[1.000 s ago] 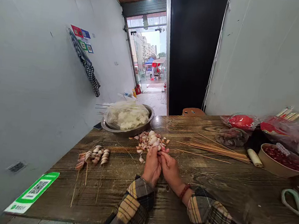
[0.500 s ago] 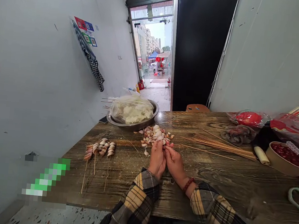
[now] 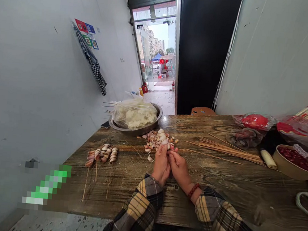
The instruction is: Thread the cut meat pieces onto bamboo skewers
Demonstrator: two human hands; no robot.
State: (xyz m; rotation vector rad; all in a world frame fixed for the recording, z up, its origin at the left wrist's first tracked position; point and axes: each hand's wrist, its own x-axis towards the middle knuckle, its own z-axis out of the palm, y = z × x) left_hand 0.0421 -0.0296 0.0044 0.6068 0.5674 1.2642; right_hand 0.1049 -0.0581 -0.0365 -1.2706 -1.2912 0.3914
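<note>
My left hand [image 3: 162,167] is closed at the near edge of a pile of garlic cloves [image 3: 151,140]. A row of larger cloves, lined up like a garlic skewer [image 3: 163,137], rises from its fingertips; its stick is hidden by the hand. My right hand [image 3: 179,168], with a dark red bead bracelet at the wrist, is pinched against the left one. What its fingertips hold is too small and covered to make out. Several finished garlic skewers [image 3: 114,155] lie to the left, their bare sticks toward me.
Behind the pile stands a metal basin [image 3: 141,130] with a plastic bag of pale food [image 3: 136,115]. Bare bamboo skewers [image 3: 227,149] lie to the right. Farther right are a crumpled rag [image 3: 244,138], a tub of red fruit [image 3: 287,168] and a pale green handle [image 3: 304,206].
The view has shifted very slightly. Both hands stay together at the garlic pile, with almost no movement of the fingers.
</note>
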